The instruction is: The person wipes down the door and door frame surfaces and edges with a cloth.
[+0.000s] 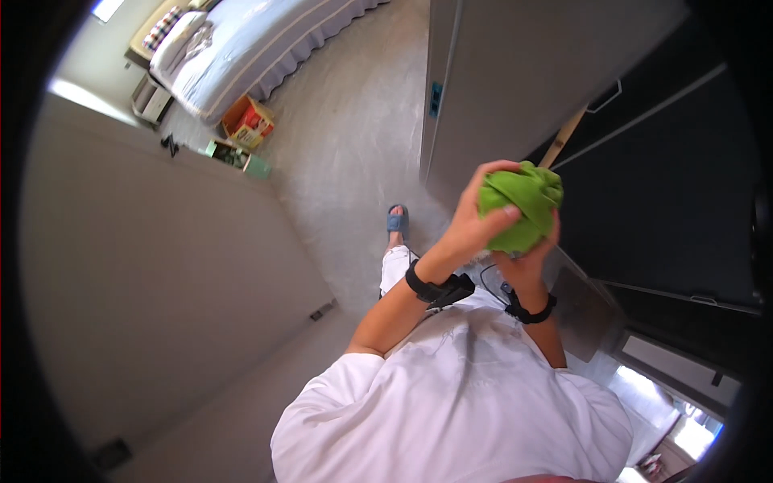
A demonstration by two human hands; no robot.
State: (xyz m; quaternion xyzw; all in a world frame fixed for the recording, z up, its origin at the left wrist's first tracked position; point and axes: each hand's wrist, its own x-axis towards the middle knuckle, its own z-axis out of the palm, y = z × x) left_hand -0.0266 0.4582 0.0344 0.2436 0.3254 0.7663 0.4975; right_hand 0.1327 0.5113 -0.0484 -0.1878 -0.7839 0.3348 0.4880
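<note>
Both of my hands hold a bright green cloth [519,205], bunched into a rounded bundle with folds showing on top. My left hand [475,213] is wrapped round its left side, with the thumb pressed across the front. From below and the right, my right hand [527,262] grips the bundle; part of its fingers is hidden behind the cloth. The cloth is held up in front of me, off any surface. Each wrist wears a black strap.
To the right stands a dark cabinet [660,193] with metal handles, partly opened. A grey door [185,233] fills the left. At the far left are a bed [250,48], a cardboard box [248,121] and a green bin [256,167]. My slippered foot [397,219] is on the grey floor.
</note>
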